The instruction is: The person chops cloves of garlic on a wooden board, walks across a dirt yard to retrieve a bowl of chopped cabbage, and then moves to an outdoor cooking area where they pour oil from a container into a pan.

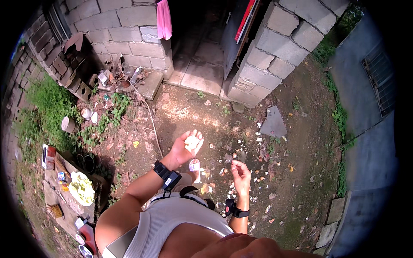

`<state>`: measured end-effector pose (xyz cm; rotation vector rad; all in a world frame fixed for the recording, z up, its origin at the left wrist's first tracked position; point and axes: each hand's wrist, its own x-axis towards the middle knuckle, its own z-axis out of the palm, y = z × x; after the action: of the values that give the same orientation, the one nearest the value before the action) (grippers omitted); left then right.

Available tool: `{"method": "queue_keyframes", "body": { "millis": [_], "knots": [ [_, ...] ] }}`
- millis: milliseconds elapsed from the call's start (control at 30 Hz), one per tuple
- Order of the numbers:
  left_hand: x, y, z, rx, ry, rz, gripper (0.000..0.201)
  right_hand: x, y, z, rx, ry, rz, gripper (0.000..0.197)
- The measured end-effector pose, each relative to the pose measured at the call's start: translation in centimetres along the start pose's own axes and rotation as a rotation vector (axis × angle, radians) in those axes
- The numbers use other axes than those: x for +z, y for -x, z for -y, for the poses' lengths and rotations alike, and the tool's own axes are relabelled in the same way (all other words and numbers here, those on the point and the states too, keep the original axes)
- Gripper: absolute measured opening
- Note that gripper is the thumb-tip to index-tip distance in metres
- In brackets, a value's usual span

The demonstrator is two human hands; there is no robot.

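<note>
My left hand point(177, 153) is turned palm up and cupped in front of my body. In it rests a pale cream-white clump point(191, 142) of soft-looking pieces, whose kind I cannot tell. My right hand point(241, 173) hangs apart from it over the ground, fingers curled and thumb against the fingertips. Whatever may be between those fingertips is too small to make out. White scraps point(223, 171) and small round brownish bits point(257, 172) lie scattered on the soil below.
At left, a wooden bench point(53, 189) carries a heap of pale green leaves point(81, 189) and small packets. A flat grey slab point(273, 122) lies ahead right. Block walls point(262, 64) flank the doorway; a white cup point(68, 124) sits near weeds.
</note>
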<state>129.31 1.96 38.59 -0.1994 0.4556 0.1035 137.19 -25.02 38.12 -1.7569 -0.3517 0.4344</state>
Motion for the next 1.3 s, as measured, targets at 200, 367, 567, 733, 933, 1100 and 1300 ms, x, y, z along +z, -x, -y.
{"method": "queue_keyframes", "body": {
  "millis": [200, 367, 567, 733, 933, 1100, 1300],
  "knots": [
    [11.0, -11.9, -6.2, 0.021, 0.002, 0.034, 0.025, 0.3, -16.2, 4.5, -0.014, 0.058, 0.041, 0.019],
    [17.4, -20.9, -13.9, 0.059, 0.070, 0.064, 0.023, 2.3, -29.0, 6.7, -0.003, 0.115, 0.051, 0.018],
    [24.3, -33.9, -26.0, 0.275, -0.012, 0.083, 0.026, 8.1, -48.9, 9.3, -0.042, 0.143, 0.228, 0.018],
    [33.6, -43.1, -36.6, 0.359, 0.066, 0.114, 0.029, 14.6, -67.7, 13.2, -0.133, 0.228, 0.371, 0.021],
    [43.2, -53.7, -48.8, 0.494, 0.172, 0.239, 0.031, 24.1, -86.9, 19.5, -0.175, 0.084, 0.602, 0.019],
    [49.9, -63.1, -60.8, 0.550, 0.294, 0.261, 0.033, 30.3, -102.2, 21.8, -0.225, 0.125, 0.665, 0.020],
    [63.9, -69.7, -76.3, 0.717, 0.316, 0.332, 0.033, 36.3, -119.2, 26.6, -0.217, 0.144, 0.657, 0.021]
  ]
}}
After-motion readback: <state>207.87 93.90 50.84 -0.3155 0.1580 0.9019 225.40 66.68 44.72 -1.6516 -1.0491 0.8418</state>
